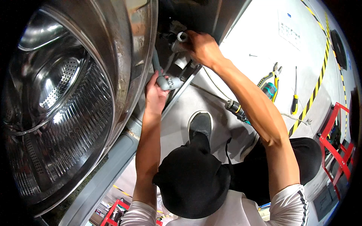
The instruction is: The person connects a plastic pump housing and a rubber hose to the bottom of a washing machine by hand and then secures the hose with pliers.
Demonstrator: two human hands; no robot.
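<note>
My left hand (155, 91) is closed on a grey elbow hose (166, 83) with a metal clamp round it, low inside the dark opening of a steel machine. Higher up, my right hand (201, 47) has its fingers curled round a pale pipe fitting (180, 39) with a round open end; its fingertips are partly hidden. A white cylindrical part (182, 61) sits between my hands, among shadowed parts that I cannot make out.
The machine's drum (66, 94) fills the left side. On the pale floor lie a power tool (236, 110) with a long shaft, pliers (276, 73), a screwdriver (294, 98), a cable (296, 118) and striped tape (315, 94). Red metal frames (335, 150) stand at the right.
</note>
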